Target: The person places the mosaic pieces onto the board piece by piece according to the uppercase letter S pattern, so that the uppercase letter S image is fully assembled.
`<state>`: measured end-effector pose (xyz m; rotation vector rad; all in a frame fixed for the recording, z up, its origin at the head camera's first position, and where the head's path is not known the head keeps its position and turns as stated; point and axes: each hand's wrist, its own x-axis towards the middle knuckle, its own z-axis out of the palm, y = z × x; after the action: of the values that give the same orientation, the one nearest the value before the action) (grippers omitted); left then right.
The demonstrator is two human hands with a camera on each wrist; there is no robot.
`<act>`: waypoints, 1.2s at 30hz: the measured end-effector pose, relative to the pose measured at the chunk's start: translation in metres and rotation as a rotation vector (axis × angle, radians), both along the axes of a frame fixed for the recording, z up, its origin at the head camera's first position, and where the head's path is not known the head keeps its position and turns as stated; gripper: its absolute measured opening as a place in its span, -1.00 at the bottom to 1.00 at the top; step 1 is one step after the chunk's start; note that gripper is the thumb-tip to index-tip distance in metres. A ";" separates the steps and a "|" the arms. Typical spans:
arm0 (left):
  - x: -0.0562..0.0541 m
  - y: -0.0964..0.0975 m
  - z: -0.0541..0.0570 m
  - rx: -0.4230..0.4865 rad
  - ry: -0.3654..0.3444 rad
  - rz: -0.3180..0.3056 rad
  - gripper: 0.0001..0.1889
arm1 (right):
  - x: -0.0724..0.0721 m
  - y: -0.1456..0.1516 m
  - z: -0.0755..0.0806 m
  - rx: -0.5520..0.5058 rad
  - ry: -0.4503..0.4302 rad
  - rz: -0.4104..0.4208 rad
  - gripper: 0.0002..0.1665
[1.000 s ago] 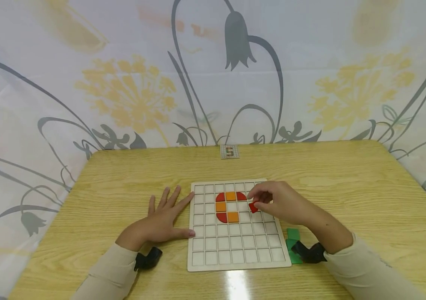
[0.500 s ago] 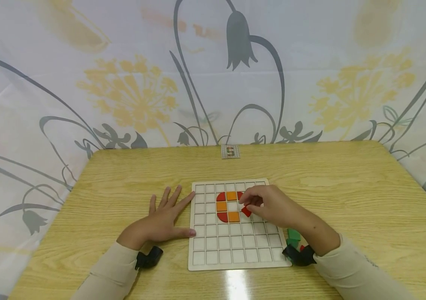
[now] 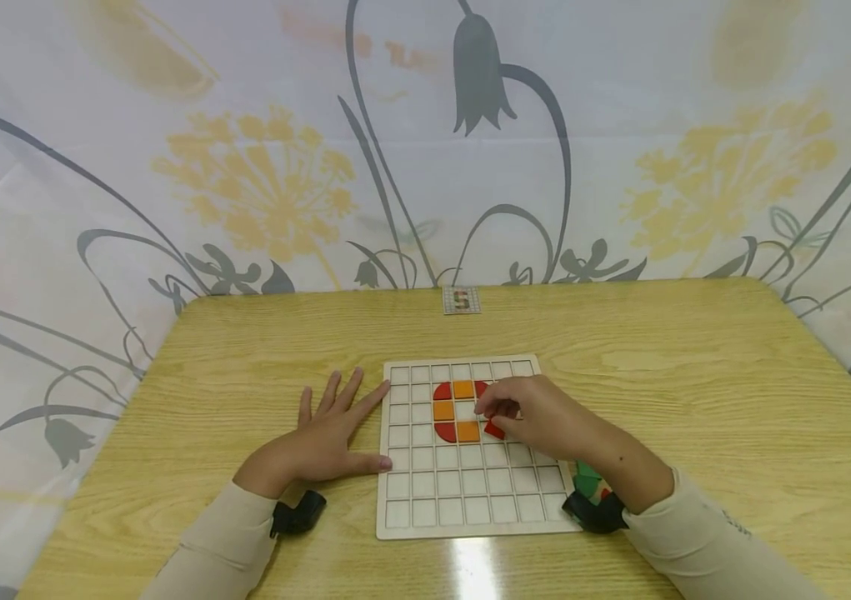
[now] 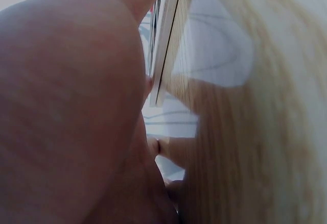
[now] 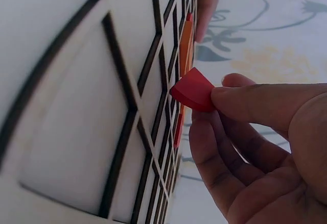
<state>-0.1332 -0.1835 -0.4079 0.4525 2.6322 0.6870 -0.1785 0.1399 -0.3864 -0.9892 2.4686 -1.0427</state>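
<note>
A red quarter-round tile (image 5: 193, 90) is pinched between the thumb and fingers of my right hand (image 3: 538, 412). In the head view this tile hovers over the grid board (image 3: 463, 508), just right of the lower orange square (image 3: 468, 431). More orange squares and red quarter-round tiles (image 3: 443, 390) lie in a curve on the board; the upper right red one is partly behind my fingers. My left hand (image 3: 323, 446) lies spread on the table, its thumb and index fingertips touching the board's left edge. The left wrist view shows mostly that hand and the board's edge (image 4: 166, 40).
Green tiles (image 3: 586, 479) and a bit of red lie right of the board, partly under my right wrist. A small pattern card (image 3: 462, 300) lies at the table's back edge. A patterned cloth (image 3: 410, 150) hangs behind the wooden table (image 3: 267, 333).
My right hand has moved left and slightly nearer with the red tile, from the board's right part to beside the lower orange square. My left hand has stayed in place.
</note>
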 end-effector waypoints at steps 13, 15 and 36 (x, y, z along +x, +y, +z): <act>-0.001 0.001 -0.001 -0.003 -0.008 0.001 0.06 | 0.001 -0.001 -0.004 0.028 0.061 0.011 -0.78; 0.000 0.001 0.000 -0.003 -0.009 0.000 0.06 | 0.001 -0.001 -0.005 0.030 0.051 0.012 -0.79; -0.001 0.000 0.000 -0.006 -0.005 0.002 0.07 | 0.000 0.000 -0.008 0.063 0.040 0.003 -0.84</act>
<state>-0.1338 -0.1835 -0.4075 0.4464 2.6291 0.6801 -0.1784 0.1401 -0.3945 -1.0037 2.5142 -0.9475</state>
